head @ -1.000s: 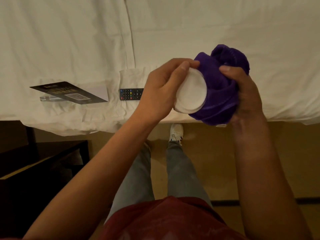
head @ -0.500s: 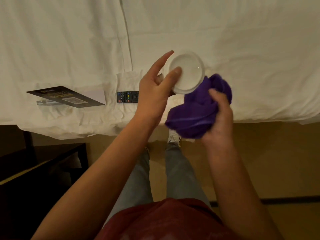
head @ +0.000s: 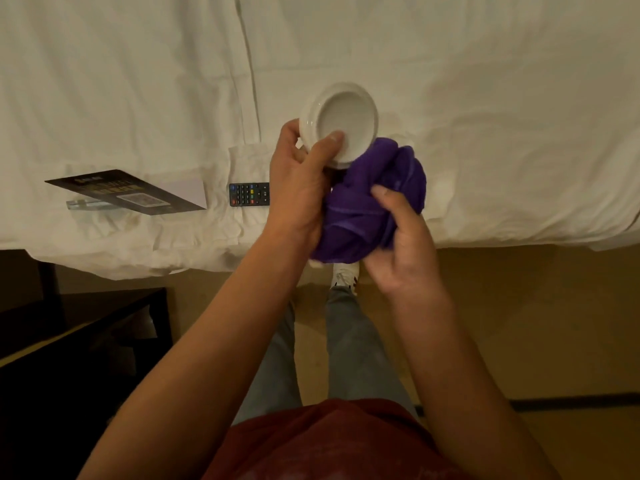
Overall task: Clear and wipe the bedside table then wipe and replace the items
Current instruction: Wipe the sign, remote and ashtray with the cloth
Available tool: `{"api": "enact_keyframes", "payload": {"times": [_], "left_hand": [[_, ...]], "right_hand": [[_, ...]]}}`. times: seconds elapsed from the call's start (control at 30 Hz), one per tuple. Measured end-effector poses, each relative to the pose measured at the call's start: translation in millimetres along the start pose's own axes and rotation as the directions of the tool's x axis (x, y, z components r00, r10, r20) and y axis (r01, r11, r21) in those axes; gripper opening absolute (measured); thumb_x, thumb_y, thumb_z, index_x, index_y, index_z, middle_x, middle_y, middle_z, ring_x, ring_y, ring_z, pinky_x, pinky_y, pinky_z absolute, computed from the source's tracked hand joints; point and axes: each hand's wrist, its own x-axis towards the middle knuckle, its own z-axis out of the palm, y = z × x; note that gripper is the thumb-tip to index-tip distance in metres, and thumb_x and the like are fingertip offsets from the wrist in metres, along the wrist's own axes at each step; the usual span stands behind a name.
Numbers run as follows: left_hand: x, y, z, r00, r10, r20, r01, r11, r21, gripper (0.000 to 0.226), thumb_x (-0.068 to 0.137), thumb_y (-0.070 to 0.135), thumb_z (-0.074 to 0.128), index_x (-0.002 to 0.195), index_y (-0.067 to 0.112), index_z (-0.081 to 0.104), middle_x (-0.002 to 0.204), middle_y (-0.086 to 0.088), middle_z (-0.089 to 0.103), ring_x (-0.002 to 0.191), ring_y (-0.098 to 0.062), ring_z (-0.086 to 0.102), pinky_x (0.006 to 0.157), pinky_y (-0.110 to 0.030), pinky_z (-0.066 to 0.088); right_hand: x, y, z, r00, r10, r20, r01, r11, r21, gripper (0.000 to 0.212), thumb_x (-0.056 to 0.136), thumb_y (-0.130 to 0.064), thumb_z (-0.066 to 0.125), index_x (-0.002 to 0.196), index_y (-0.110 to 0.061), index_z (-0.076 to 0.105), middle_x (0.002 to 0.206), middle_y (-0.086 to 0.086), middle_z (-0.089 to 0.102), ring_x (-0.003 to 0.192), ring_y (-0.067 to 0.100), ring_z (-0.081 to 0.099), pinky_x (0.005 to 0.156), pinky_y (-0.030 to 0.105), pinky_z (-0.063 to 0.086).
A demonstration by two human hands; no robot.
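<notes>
Overhead, the left hand (head: 298, 181) pinched a white dish (head: 341, 123) — its underside showing — while the right hand (head: 401, 244) clutched a bunched purple cloth (head: 367, 206) touching it.

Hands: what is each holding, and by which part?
Left hand holds a white round ceramic dish by its rim. Right hand holds a bunched purple cloth from below.
</notes>
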Motion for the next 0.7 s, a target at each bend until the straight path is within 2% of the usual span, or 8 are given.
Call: {"api": "enact_keyframes", "payload": {"times": [0.07, 0.13, 0.23, 0.3, 0.4, 0.47, 0.57, 0.7], "left_hand": [[1.9, 0.2, -5.8, 0.999, 0.026, 0.021, -0.029, 0.989, 0.147, 0.028, 0.087, -0.012, 0.064, 0.098, 0.012, 0.053, 0.088, -0.009, 0.066, 0.088, -0.030, 0.064, 0.077, -0.040, 0.055], [-1.6, -0.6, -11.3, 0.997, 0.041, 0.072, -0.054, 0.979, 0.195, 0.028, 0.085, -0.011, 0.064, 0.102, 0.010, 0.056, 0.095, -0.007, 0.068, 0.095, -0.027, 0.065, 0.080, -0.039, 0.055], [-8.7, -0.6, -15.1, 0.994, 0.048, 0.097, -0.060, 0.990, 0.126, 0.025, 0.084, 0.015, 0.074, 0.105, 0.011, 0.060, 0.100, -0.003, 0.069, 0.098, -0.019, 0.066, 0.084, -0.031, 0.056], [-14.6, -2.3, -15.0, 0.993, 0.083, 0.087, -0.099, 0.974, 0.205, 0.033, 0.084, 0.027, 0.076, 0.109, 0.011, 0.063, 0.102, -0.002, 0.072, 0.098, -0.017, 0.070, 0.083, -0.028, 0.056], [-20.6, -5.9, -16.5, 0.982, 0.127, 0.143, -0.173, 0.907, 0.385, 0.033, 0.093, 0.019, 0.072, 0.122, 0.005, 0.063, 0.112, -0.008, 0.073, 0.102, -0.017, 0.073, 0.080, -0.024, 0.057], [-20.3, -3.8, -20.9, 0.974, 0.056, 0.220, -0.153, 0.877, 0.454, 0.041, 0.094, 0.016, 0.072, 0.130, 0.004, 0.059, 0.119, -0.009, 0.071, 0.108, -0.018, 0.071, 0.082, -0.024, 0.058], [-15.3, 7.1, -27.8, 0.955, -0.043, 0.292, -0.117, 0.852, 0.510, 0.053, 0.089, 0.021, 0.075, 0.137, 0.015, 0.052, 0.124, -0.005, 0.068, 0.114, -0.021, 0.068, 0.088, -0.034, 0.060], [7.7, 36.1, -29.4, 0.912, -0.195, 0.361, -0.096, 0.754, 0.650, 0.039, 0.093, 0.028, 0.072, 0.125, 0.014, 0.055, 0.105, -0.005, 0.078, 0.098, -0.024, 0.076, 0.083, -0.038, 0.063]], "right_hand": [[2.8, 0.6, 1.5, 1.000, -0.025, 0.016, 0.025, 1.000, 0.008, 0.058, 0.091, -0.009, 0.067, 0.146, -0.007, 0.050, 0.133, 0.020, 0.065, 0.121, 0.036, 0.065, 0.102, 0.050, 0.055], [7.9, -7.0, 3.3, 1.000, -0.031, 0.007, 0.030, 0.998, 0.047, 0.050, 0.091, -0.012, 0.067, 0.139, -0.009, 0.054, 0.120, 0.014, 0.072, 0.111, 0.032, 0.070, 0.093, 0.046, 0.058], [13.6, -18.7, 5.6, 0.999, -0.041, 0.035, 0.038, 0.996, 0.083, 0.044, 0.085, -0.016, 0.072, 0.128, -0.011, 0.061, 0.113, 0.012, 0.074, 0.108, 0.030, 0.071, 0.093, 0.045, 0.058], [15.8, -25.3, 7.0, 0.993, -0.065, 0.097, 0.056, 0.994, 0.098, 0.047, 0.084, -0.014, 0.070, 0.129, -0.009, 0.060, 0.117, 0.014, 0.073, 0.112, 0.032, 0.069, 0.096, 0.046, 0.056], [19.3, -35.1, 6.2, 0.985, -0.084, 0.154, 0.078, 0.996, 0.043, 0.051, 0.086, -0.008, 0.067, 0.135, -0.006, 0.052, 0.121, 0.016, 0.067, 0.118, 0.034, 0.063, 0.100, 0.049, 0.054], [21.0, -43.0, 6.2, 0.981, -0.105, 0.165, 0.106, 0.994, 0.002, 0.053, 0.084, -0.006, 0.065, 0.135, -0.005, 0.050, 0.120, 0.015, 0.065, 0.116, 0.033, 0.062, 0.104, 0.050, 0.052], [23.7, -63.2, 7.1, 0.972, -0.113, 0.205, 0.149, 0.974, -0.170, 0.061, 0.074, -0.009, 0.072, 0.132, -0.004, 0.051, 0.116, 0.014, 0.063, 0.112, 0.031, 0.062, 0.105, 0.051, 0.049], [28.9, -86.9, 12.4, 0.964, 0.034, 0.262, 0.123, 0.820, -0.560, 0.068, 0.069, -0.010, 0.078, 0.132, -0.004, 0.055, 0.123, 0.021, 0.063, 0.114, 0.034, 0.065, 0.096, 0.046, 0.056]]}}
